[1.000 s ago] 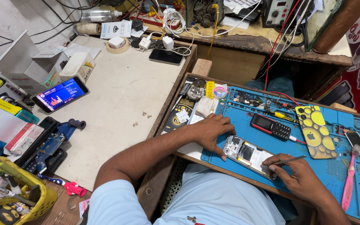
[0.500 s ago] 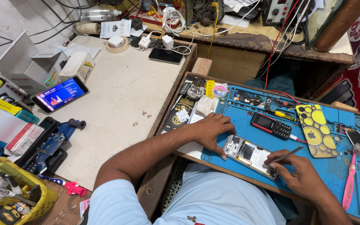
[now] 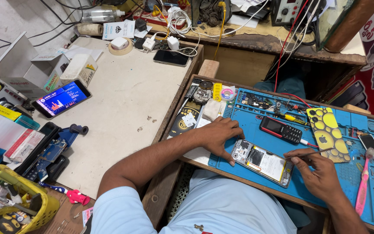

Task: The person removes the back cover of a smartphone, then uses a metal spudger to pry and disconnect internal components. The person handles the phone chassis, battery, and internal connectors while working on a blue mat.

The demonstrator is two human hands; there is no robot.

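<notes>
— What are we seeing at the blue work mat (image 3: pixel 308 182) right now?

— We are looking down at an opened phone (image 3: pixel 262 162) lying back-up near the mat's front edge, its insides showing. The left hand (image 3: pixel 219 136) is pressing flat on the phone's left end, its fingers (image 3: pixel 230 159) spread and grasping nothing, just steadying it.

— And the right hand (image 3: pixel 321 173)?

— We are watching it pinch a thin tool (image 3: pixel 310 152), fingers clenched around it, its near end hovering just beside the phone's right end. Whether it is touching the phone, we cannot tell.

— What is lying around them?

— We are noticing a small keypad phone (image 3: pixel 281 130) just behind the opened one, a yellow spotted phone case (image 3: pixel 325 132) beside it, and a pink toothbrush (image 3: pixel 362 190) at the mat's right. Well apart, on the pale tabletop (image 3: pixel 122 108), a lit phone (image 3: pixel 61 99) is glowing.
</notes>
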